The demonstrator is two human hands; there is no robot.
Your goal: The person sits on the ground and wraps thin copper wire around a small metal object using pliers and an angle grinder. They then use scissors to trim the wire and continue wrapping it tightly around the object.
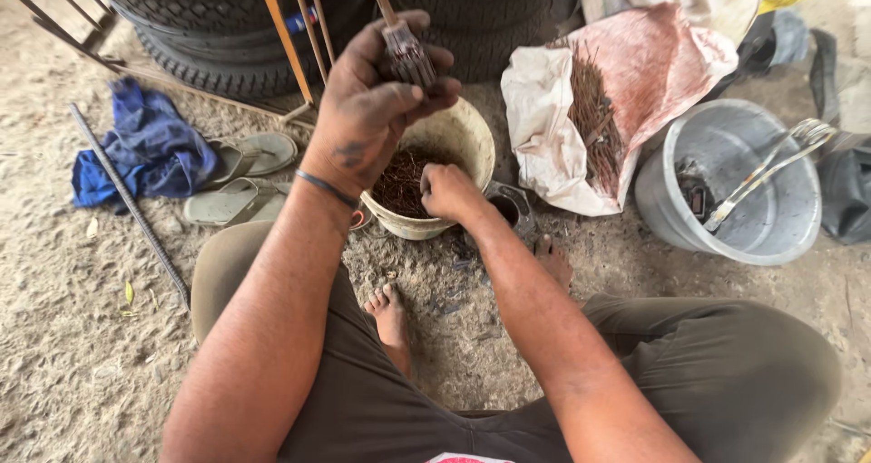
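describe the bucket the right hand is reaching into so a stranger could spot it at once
Start at the stacked tyres at the top of the view. Just below them, between the person's two forearms, stands a cream bucket with the right hand dipping into it. Unlike the larger grey bucket to its right, it is filled with thin rusty-brown strands.

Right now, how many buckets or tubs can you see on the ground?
2. A cream bucket of rusty nails sits under both hands, right hand dipping into it. A grey tub stands at right. Others may be hidden.
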